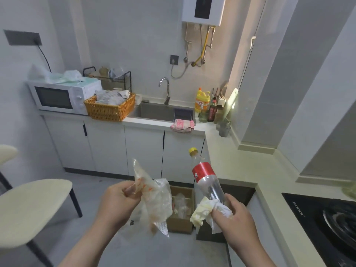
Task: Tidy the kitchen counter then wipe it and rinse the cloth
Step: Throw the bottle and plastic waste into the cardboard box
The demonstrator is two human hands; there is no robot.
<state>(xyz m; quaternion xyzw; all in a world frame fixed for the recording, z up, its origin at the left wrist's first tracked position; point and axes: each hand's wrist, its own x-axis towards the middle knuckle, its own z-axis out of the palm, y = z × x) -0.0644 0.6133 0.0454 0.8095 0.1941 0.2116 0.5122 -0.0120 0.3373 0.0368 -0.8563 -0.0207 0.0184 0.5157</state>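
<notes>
My left hand (117,203) grips crumpled clear plastic wrappers (154,201) stained orange. My right hand (234,216) holds an empty clear bottle (205,176) with a red label and yellow cap, together with a wad of white tissue (204,212). Both hands hover over the floor, above an open cardboard box (182,223) that holds plastic rubbish. A pink cloth (183,125) lies on the white counter (231,160) at the front edge of the steel sink (154,112).
A wicker basket (109,110) with cloths stands beside a microwave (63,95) on the left. Bottles (207,106) cluster in the counter corner right of the tap (166,91). A black hob (327,224) is at right, a cream chair (32,205) at left.
</notes>
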